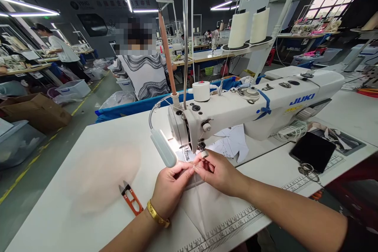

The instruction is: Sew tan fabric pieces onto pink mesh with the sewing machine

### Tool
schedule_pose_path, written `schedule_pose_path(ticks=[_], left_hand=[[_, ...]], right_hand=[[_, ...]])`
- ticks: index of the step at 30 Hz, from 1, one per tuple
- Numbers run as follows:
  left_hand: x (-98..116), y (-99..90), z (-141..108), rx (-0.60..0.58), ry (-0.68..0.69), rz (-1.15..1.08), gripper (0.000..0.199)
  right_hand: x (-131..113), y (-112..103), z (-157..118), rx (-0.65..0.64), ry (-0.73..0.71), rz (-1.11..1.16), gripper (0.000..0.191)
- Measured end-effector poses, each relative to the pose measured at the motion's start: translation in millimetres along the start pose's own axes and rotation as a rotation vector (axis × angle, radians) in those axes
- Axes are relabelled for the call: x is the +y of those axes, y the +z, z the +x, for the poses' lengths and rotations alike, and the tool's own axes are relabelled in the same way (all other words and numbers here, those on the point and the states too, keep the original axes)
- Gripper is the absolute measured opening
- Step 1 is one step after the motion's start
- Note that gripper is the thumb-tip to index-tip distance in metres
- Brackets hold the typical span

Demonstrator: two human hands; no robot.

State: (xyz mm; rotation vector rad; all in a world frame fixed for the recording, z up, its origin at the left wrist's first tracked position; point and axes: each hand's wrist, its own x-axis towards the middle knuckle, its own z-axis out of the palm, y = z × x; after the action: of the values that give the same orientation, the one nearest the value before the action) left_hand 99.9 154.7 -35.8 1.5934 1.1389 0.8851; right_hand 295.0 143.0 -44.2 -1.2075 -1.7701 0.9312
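Note:
Just in front of the needle area of the white sewing machine (236, 106), my two hands meet fingertip to fingertip. My left hand (170, 185), with a gold bangle at the wrist, pinches thin white fabric (200, 206) between thumb and finger. My right hand (220, 171) is closed on the same fabric from the other side. A narrow strip of it hangs down towards me, over the table edge ruler. The exact edge between the fingertips is too small to make out. A grey lamp (163, 147) shines beside the needle, close to my left fingers.
Orange thread snips (131, 199) lie left of my left hand, beside a sheer beige fabric piece (103, 175). White paper patterns (230, 141) lie behind the machine head. At right are a black phone (313, 151) and keys (307, 169). A co-worker (143, 71) sits ahead.

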Motion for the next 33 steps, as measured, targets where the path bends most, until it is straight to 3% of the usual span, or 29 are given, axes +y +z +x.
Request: schedule_pose_path(ticks=[20, 29, 33], left_hand=[[-0.3, 0.2, -0.4, -0.01, 0.01, 0.009, 0.029], [0.3, 0.5, -0.2, -0.019, 0.035, 0.004, 0.028], [0.0, 0.1, 0.2, -0.02, 0.055, 0.025, 0.027]], right_hand=[[-0.9, -1.3, 2.3, -0.005, -0.109, 0.015, 0.009], [-2.6, -1.5, 2.7, -0.024, 0.004, 0.074, 0.009], [0.2, -0.4, 2.8, -0.009, -0.032, 0.047, 0.007]])
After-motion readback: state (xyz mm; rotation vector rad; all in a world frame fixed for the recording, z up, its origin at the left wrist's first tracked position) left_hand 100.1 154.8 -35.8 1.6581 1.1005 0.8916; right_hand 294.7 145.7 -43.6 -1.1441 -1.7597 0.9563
